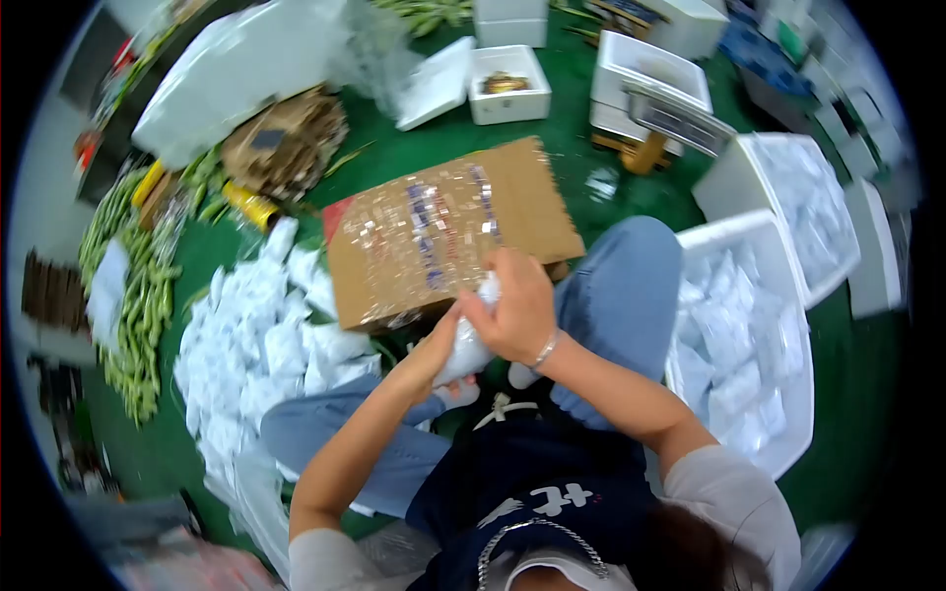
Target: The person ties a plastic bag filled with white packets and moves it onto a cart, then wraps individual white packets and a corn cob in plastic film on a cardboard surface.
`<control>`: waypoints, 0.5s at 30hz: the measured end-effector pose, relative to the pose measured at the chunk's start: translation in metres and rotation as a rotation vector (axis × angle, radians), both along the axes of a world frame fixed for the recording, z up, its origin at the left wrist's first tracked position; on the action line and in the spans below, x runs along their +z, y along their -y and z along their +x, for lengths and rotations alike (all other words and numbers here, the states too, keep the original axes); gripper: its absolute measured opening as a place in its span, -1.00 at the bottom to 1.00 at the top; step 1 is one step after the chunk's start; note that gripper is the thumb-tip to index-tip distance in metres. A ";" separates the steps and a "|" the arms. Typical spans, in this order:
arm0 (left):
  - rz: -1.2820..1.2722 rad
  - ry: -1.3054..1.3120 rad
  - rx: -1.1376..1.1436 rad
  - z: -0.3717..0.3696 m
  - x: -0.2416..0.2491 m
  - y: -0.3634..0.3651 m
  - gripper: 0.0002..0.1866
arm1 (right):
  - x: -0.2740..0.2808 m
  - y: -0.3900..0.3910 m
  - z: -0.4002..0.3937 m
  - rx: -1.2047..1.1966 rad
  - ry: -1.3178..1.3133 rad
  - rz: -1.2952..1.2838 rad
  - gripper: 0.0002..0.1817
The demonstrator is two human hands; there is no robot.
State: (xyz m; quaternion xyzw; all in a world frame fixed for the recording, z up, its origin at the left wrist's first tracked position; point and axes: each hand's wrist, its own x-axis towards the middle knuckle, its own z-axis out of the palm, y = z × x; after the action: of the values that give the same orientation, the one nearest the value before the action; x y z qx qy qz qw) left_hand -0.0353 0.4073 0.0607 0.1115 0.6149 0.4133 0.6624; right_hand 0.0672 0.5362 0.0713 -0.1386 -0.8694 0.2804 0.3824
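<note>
Between my two hands is a white plastic packet [467, 352], held above my lap at the near edge of a cardboard box. My left hand [434, 347] is wrapped along its left side. My right hand [519, 303] closes over its upper end, with the fingers bent round it. The flattish cardboard box [532, 202], with clear tape and printing on top, lies just beyond my hands. A heap of similar white packets [251, 345] is on the floor to my left. To my right, a white foam box [803, 394] holds more of them.
Another foam box [711, 187] with packets stands behind the first. A bench scale [680, 116] sits ahead on the right, near a small open foam box [532, 106]. Green vegetables [138, 325] lie on the left. A yellow tape roll [252, 205] rests on the green floor.
</note>
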 end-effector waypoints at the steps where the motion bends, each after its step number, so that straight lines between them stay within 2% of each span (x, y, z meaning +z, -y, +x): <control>1: 0.000 -0.055 -0.032 0.008 -0.004 0.000 -0.21 | 0.000 -0.005 0.003 -0.071 -0.024 -0.106 -0.50; 3: 0.071 -0.037 -0.065 0.007 0.013 0.001 -0.35 | 0.023 -0.014 0.011 -0.120 -0.068 -0.072 -0.46; 5: 0.397 -0.342 -0.130 0.022 0.045 -0.001 -0.44 | 0.037 -0.023 0.028 -0.050 0.041 -0.224 -0.49; 6: 0.292 -0.478 -0.205 0.029 0.072 -0.011 -0.38 | 0.030 -0.030 0.032 -0.106 0.052 -0.230 -0.49; 7: 0.266 -0.770 -0.226 0.041 0.080 -0.023 -0.45 | 0.019 -0.037 0.037 -0.126 0.080 -0.253 -0.55; 9: 0.554 -1.191 -0.254 0.043 0.070 -0.044 -0.53 | 0.016 -0.047 0.052 -0.141 0.112 -0.261 -0.60; 10: 0.558 -1.191 -0.252 0.046 0.071 -0.053 -0.53 | 0.019 -0.047 0.060 -0.180 0.029 -0.299 -0.67; 12: 0.819 -1.482 -0.395 0.064 0.088 -0.075 -0.57 | 0.019 -0.059 0.075 -0.195 -0.049 -0.334 -0.71; 14: 0.794 -1.613 -0.573 0.085 0.106 -0.090 -0.59 | 0.011 -0.077 0.097 -0.120 -0.273 -0.278 -0.70; 15: 0.799 -1.657 -0.669 0.095 0.114 -0.101 -0.60 | 0.019 -0.082 0.111 -0.169 -0.174 -0.512 -0.71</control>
State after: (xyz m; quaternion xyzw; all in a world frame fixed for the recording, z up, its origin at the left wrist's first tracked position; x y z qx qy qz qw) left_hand 0.0593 0.5086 0.1750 0.7512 0.6369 0.1727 0.0172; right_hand 0.1777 0.6184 0.0901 -0.2780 -0.7195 0.4688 0.4304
